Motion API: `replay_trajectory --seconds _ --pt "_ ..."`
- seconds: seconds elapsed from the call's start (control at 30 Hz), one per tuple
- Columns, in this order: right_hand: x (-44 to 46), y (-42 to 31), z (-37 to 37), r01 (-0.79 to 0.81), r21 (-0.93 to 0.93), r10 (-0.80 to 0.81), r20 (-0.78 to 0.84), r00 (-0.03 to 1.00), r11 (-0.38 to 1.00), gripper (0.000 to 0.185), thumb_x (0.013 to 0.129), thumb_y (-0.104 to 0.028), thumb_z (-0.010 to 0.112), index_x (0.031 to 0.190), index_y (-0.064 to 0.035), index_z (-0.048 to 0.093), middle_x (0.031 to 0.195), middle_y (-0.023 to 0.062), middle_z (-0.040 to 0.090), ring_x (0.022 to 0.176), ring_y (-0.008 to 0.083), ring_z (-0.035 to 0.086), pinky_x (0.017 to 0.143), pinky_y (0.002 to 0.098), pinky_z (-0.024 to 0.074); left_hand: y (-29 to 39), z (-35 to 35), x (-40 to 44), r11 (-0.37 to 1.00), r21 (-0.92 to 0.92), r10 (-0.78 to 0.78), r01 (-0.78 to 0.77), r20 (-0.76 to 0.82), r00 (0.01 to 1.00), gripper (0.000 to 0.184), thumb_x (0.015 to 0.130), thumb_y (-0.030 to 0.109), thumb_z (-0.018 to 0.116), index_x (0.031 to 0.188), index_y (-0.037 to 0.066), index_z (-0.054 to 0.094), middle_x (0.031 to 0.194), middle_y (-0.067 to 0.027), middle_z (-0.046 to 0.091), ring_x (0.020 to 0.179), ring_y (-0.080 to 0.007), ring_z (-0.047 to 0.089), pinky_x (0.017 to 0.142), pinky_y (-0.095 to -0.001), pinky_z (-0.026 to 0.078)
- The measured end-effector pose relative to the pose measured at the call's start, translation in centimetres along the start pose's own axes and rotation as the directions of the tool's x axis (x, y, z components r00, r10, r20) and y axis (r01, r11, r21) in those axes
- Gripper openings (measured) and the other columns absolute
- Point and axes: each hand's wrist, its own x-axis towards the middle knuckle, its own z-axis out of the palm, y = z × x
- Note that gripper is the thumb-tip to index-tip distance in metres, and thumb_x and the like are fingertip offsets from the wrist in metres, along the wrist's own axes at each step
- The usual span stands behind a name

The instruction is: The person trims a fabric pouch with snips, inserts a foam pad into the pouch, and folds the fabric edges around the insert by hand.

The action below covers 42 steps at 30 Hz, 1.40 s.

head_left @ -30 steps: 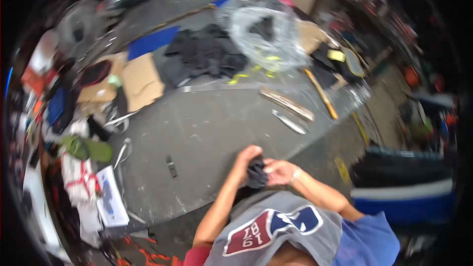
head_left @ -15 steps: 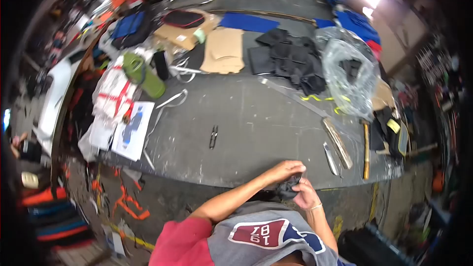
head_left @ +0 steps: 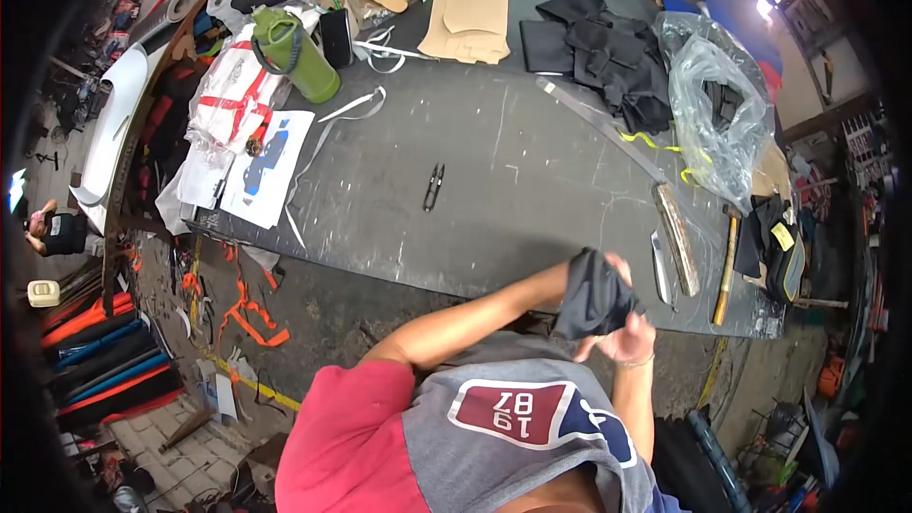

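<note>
A small piece of black fabric (head_left: 594,296) is bunched up in front of my chest, just off the near edge of the table. My left hand (head_left: 618,268) is closed on its far side, and the cloth covers most of that hand. At the lower right edge of the fabric, the fingers of my right hand (head_left: 631,339) grip it, with the thumb pointing left. Black thread snips (head_left: 434,188) lie on the dark tabletop (head_left: 380,180).
On the right lie a metal-bladed tool (head_left: 661,268), a worn wooden bar (head_left: 676,239) and a hammer (head_left: 728,266). Black cloth (head_left: 617,62) and a clear plastic bag (head_left: 717,119) sit behind. A green bottle (head_left: 302,57) and printed sheets (head_left: 268,166) lie left. Another person (head_left: 59,231) is far left.
The view has swung toward the left side of the table. The black fabric, compact in my hands before, is now raised and more spread out, covering much of my left hand.
</note>
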Motion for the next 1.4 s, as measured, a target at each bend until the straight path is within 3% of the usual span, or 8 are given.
replay_trajectory --seconds 0.17,0.5,0.67,0.9,0.97,1.13,1.3,1.4 --pt "-2.8 -1.8 -5.7 -0.057 -0.183 0.000 -0.295 0.956 0.981 0.046 0.106 -0.018 0.052 0.145 0.0058 0.045 0.130 0.0238 0.064 0.081 0.0378 0.074 0.047 0.0497 0.0630 1.9 -3.6 -3.0 0.930 -0.281 -0.358 0.237 -0.545 0.758 0.027 0.111 0.032 0.047 0.113 0.009 0.060 0.099 -0.0015 0.062 0.090 -0.0094 0.059 0.077 -0.0252 0.050" --pt "1.6 0.2 0.4 -0.293 -0.664 -0.114 -0.498 0.860 0.688 0.045 0.101 -0.026 0.067 0.135 0.0017 0.059 0.124 0.0131 0.065 0.084 0.0257 0.071 0.057 0.0353 0.0642 2.7 -4.1 -7.5 0.627 0.473 -0.453 0.618 -0.424 0.784 0.056 0.096 0.050 0.069 0.090 -0.006 0.068 0.074 -0.0141 0.060 0.071 -0.0243 0.057 0.072 -0.0422 0.048" --pt "1.1 0.2 -1.7 -0.328 -0.476 0.014 -0.550 0.835 0.816 0.047 0.101 -0.030 0.066 0.131 0.0055 0.059 0.124 0.0144 0.065 0.091 0.0273 0.072 0.061 0.0406 0.0668 8.5 -3.3 -5.3 0.635 0.718 -0.106 0.284 -0.283 0.953 0.031 0.090 0.027 0.080 0.097 -0.002 0.074 0.080 -0.0165 0.063 0.082 -0.0316 0.062 0.081 -0.0418 0.050" --pt "0.4 -0.4 -3.3 -0.270 -0.555 -0.058 -0.502 0.863 0.787 0.035 0.097 -0.022 0.071 0.121 0.0028 0.066 0.103 0.0126 0.072 0.071 0.0213 0.072 0.050 0.0346 0.0633 8.8 -4.1 -5.6 0.753 0.464 -0.293 0.467 -0.399 0.869 0.024 0.101 0.024 0.068 0.106 0.001 0.071 0.071 -0.0103 0.063 0.064 -0.0090 0.051 0.060 -0.0317 0.046" --pt "-1.4 -2.5 -6.4 -0.178 -0.515 -0.134 -0.512 0.848 0.838 0.025 0.099 -0.022 0.069 0.108 0.0010 0.067 0.090 0.0129 0.072 0.049 0.0206 0.066 0.041 0.0299 0.0560 6.8 -5.4 -6.6 0.762 0.435 -0.220 0.480 -0.523 0.823 0.049 0.104 0.039 0.062 0.080 -0.001 0.047 0.064 -0.0093 0.030 0.062 -0.0121 0.031 0.052 -0.0362 0.037" --pt "-0.2 -2.2 -2.9 -0.114 -0.480 -0.162 -0.496 0.853 0.870 0.031 0.101 -0.030 0.067 0.104 0.0004 0.066 0.080 0.0072 0.069 0.051 0.0193 0.066 0.049 0.0317 0.0569 5.7 -5.6 -6.6 0.794 0.281 -0.321 0.539 -0.560 0.764 0.040 0.110 0.036 0.052 0.119 -0.001 0.064 0.101 -0.0012 0.070 0.097 -0.0071 0.057 0.092 -0.0287 0.049" --pt "1.2 -1.2 0.0 -0.526 -0.829 -0.068 -0.545 0.835 0.190 0.026 0.091 -0.022 0.078 0.103 0.0000 0.072 0.076 -0.0041 0.063 0.069 0.0051 0.052 0.055 0.0277 0.0487 4.7 -6.7 -7.3 0.772 0.220 -0.426 0.596 -0.516 0.743 0.040 0.110 0.034 0.051 0.124 -0.002 0.063 0.112 -0.0012 0.069 0.106 -0.0085 0.056 0.099 -0.0289 0.046" --pt "0.3 -2.0 -5.0 -0.473 -0.754 -0.200 -0.605 0.771 0.455 0.020 0.100 -0.016 0.062 0.108 -0.0009 0.071 0.069 -0.0027 0.058 0.053 0.0076 0.053 0.047 0.0241 0.0420 6.8 -6.3 -6.6 0.799 0.197 -0.372 0.569 -0.581 0.724 0.038 0.109 0.035 0.055 0.113 -0.002 0.065 0.105 0.0009 0.066 0.100 -0.0083 0.055 0.095 -0.0277 0.046"
